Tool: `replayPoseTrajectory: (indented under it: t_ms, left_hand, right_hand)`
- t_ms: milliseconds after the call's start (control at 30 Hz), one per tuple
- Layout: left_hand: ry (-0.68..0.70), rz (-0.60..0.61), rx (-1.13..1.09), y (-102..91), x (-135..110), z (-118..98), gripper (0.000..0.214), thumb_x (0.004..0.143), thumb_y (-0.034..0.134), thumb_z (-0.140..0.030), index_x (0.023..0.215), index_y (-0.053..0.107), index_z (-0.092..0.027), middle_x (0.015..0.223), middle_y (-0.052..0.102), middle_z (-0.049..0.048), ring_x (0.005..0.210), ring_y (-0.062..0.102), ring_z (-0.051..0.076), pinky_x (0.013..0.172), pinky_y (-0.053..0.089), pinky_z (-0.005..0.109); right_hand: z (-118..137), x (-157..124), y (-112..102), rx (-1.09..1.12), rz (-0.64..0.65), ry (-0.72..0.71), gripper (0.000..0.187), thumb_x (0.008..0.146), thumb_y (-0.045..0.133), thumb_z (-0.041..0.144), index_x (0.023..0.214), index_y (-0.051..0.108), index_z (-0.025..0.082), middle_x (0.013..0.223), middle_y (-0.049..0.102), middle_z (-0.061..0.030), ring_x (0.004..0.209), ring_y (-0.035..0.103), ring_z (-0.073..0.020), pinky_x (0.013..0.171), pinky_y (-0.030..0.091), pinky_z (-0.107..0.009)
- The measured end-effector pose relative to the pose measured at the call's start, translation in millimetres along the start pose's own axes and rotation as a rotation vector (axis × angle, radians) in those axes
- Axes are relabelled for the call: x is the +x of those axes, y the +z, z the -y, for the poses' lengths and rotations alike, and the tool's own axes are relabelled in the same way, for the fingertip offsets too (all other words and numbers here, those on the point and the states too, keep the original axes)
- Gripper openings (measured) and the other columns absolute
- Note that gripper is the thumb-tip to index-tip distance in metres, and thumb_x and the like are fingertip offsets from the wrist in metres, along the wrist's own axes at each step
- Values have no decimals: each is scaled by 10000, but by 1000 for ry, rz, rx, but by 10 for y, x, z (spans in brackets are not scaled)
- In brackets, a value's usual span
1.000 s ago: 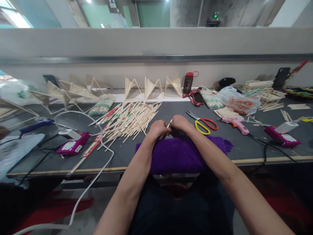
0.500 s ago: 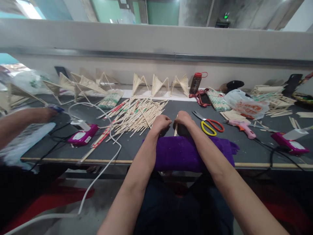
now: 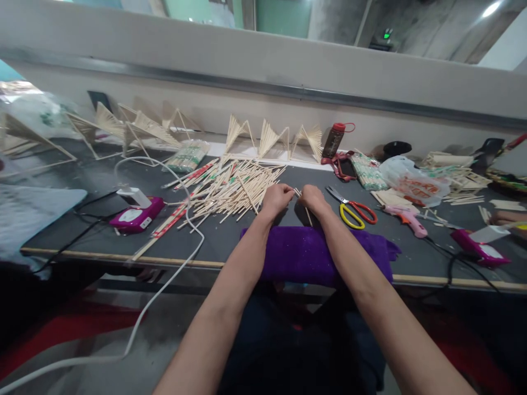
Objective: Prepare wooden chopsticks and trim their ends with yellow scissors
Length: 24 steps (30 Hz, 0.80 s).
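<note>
My right hand (image 3: 314,198) is closed around a few thin wooden chopsticks (image 3: 308,216), whose lower ends slant down below the fingers. Their upper ends poke out toward my left hand (image 3: 277,198). That hand is pinched, its fingertips right by these ends; whether it grips one is too small to make out. Both wrists pass over a folded purple cloth (image 3: 302,253) at the table's front edge. A big loose heap of chopsticks (image 3: 242,189) lies just beyond my left hand. Scissors (image 3: 354,213) with one yellow and one red handle rest to the right of my right hand.
A pink glue gun (image 3: 409,219) lies at right, near a plastic bag (image 3: 414,178). Fan-shaped stick structures (image 3: 272,140) and a bottle (image 3: 334,140) stand along the wall. A magenta power strip (image 3: 138,215) and a white cable (image 3: 185,258) are at left. Another person's hand (image 3: 506,218) shows far right.
My hands have come closer together, and the chopsticks have tilted from nearly upright to a slant. The other person's arm at left has left the view. The camera has tilted slightly.
</note>
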<state>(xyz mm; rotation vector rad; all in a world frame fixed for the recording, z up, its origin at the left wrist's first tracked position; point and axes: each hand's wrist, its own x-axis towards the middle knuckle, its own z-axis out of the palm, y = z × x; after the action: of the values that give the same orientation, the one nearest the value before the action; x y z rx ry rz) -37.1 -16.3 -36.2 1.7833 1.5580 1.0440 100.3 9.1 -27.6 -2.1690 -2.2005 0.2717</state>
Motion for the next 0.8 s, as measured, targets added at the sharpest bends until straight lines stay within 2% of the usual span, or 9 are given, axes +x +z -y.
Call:
replayPoseTrajectory:
  t_ms: [133,233,333,633,800]
  left_hand:
    - [-11,-101,-237,-138,18,7,201,733,553,-298,779,681,-150,649,639,23,495,522,84,485,400,191]
    - [-86,-179,-427,-252,60,59,233,722,583,-345,795,653,-135,662,631,25,464,478,62,415,346,164]
    - [-136,-210,-519,-282,84,95,244,703,607,-355,791,636,-130,660,623,24,454,457,48,386,305,145]
    - [-88,-144,-500,-202,25,33,239,697,617,-356,778,642,-132,644,620,19,441,463,51,390,317,163]
    - [-81,-132,-466,-184,22,31,242,710,605,-361,790,641,-135,650,626,18,449,465,49,404,324,164]
  right_hand:
    - [-10,-23,-5,-24,8,2,381,759,594,239,1111,657,107,1096,647,-213,1043,615,-256,790,459,-261]
    - [-10,-1,10,-58,1,-15,387,761,609,249,1113,655,94,1113,638,-221,1045,613,-249,805,451,-253]
    - [-21,24,41,-65,-4,-41,355,764,597,236,1086,666,102,1106,641,-219,1034,617,-261,789,455,-270]
    - [-57,-18,29,-76,25,-83,341,755,587,239,1067,674,131,1083,654,-194,1008,626,-278,765,468,-292]
    - [2,-82,-2,-127,24,-106,359,755,611,240,1089,668,122,1098,650,-200,1043,610,-252,821,445,-268]
